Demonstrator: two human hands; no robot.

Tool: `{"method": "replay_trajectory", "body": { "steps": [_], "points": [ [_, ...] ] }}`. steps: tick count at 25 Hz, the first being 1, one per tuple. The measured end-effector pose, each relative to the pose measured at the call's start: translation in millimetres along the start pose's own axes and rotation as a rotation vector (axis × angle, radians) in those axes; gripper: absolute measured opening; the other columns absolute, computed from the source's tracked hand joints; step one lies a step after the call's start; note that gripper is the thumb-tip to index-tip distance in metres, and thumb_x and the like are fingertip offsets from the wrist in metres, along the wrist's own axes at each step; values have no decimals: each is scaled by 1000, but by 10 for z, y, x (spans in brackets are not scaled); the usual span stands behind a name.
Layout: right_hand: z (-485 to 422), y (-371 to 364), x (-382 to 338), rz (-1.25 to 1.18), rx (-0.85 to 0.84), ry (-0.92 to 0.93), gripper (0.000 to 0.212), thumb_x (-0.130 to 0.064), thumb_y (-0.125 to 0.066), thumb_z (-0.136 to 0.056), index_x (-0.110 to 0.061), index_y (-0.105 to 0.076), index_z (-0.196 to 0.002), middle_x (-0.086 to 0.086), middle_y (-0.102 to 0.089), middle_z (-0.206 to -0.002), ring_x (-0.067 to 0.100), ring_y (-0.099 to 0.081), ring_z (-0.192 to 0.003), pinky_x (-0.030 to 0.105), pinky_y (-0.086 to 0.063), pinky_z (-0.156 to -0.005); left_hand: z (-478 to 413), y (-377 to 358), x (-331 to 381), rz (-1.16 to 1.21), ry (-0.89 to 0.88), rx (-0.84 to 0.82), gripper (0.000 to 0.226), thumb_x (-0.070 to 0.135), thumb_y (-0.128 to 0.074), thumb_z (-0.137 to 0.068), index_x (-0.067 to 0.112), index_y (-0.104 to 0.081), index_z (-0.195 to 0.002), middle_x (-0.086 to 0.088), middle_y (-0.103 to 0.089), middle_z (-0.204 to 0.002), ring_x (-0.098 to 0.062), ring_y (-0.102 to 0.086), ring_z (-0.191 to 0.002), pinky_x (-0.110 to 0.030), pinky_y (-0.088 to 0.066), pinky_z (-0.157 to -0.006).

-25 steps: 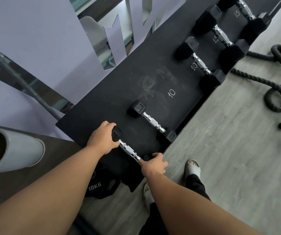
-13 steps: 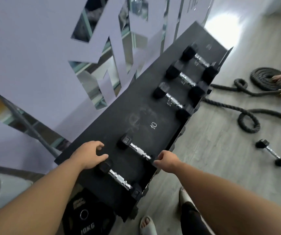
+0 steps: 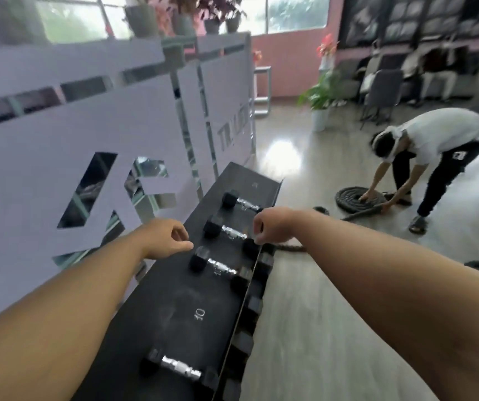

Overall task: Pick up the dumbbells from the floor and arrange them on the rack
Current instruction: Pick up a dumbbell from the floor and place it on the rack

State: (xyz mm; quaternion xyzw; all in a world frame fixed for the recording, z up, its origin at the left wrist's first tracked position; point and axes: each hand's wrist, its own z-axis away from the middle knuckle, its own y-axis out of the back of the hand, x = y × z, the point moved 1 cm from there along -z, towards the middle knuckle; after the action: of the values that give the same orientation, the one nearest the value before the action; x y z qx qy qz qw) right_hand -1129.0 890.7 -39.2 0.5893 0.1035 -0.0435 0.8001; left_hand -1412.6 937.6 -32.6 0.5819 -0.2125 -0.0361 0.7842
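Both hands hang empty above the rack: our left hand (image 3: 167, 238) curls loosely, thumb near fingertips, grasping nothing, and our right hand (image 3: 273, 224) is half clenched over the rack's front edge, also holding nothing.

From the head view, the black rack (image 3: 174, 308) slopes away from us with four dumbbells resting on it: the nearest dumbbell (image 3: 179, 369), then a bare slot marked "10", then the 10 dumbbell (image 3: 218, 264), the next dumbbell (image 3: 228, 231) and the far dumbbell (image 3: 241, 202). No dumbbell on the floor shows here.

The risk we judge: the shelf is tilted and matte-smooth, so a carelessly set weight could slide against its front lip. Hexagonal rubber heads resist rolling; the chrome knurled handles look slippery at their smooth collars. A battle rope (image 3: 356, 198), being coiled by another person (image 3: 434, 146), trails near the rack and could trip us.
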Motion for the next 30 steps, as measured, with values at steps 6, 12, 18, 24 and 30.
{"method": "replay_trajectory", "body": {
  "steps": [6,12,18,24,30],
  "points": [
    [873,632,1448,-3,101,-151,37,-46,-67,-90,-24,-70,-120,-1,-68,-124,24,-63,-111,37,-52,-94,-392,99,1632,-90,-124,43,22,48,-72,-89,31,-72,-103,13,-69,-99,-10,-65,-96,-30,-53,-90],
    [1908,1065,3510,-60,172,-321,36,-49,-68,-90,-23,-72,-114,-4,-72,-112,22,-67,-102,37,-55,-91,-1003,-384,3550,-184,-238,25,21,55,-75,-84,36,-74,-93,15,-72,-93,-4,-64,-86,-25,-45,-76],
    [2697,793,5172,-67,165,-462,34,-45,-66,-93,-17,-74,-111,-8,-67,-111,19,-64,-106,32,-51,-86,-1336,-1171,5195,-223,-369,-92,24,54,-74,-83,32,-75,-92,14,-71,-91,-3,-65,-85,-28,-52,-83],
    [3056,634,6002,-190,215,-558,34,-48,-67,-91,-21,-74,-110,0,-71,-110,21,-65,-106,35,-52,-91,-1677,-1412,6445,-288,-516,-85,33,58,-70,-86,29,-74,-102,8,-67,-100,-15,-62,-97,-35,-52,-90],
    [2905,230,6598,-261,147,-636,36,-46,-69,-90,-19,-73,-113,3,-72,-120,24,-64,-112,36,-51,-98,-2222,-2020,6968,-289,-613,-198,36,54,-70,-89,23,-76,-105,5,-70,-104,-13,-62,-95,-30,-48,-84]
  ]
}}
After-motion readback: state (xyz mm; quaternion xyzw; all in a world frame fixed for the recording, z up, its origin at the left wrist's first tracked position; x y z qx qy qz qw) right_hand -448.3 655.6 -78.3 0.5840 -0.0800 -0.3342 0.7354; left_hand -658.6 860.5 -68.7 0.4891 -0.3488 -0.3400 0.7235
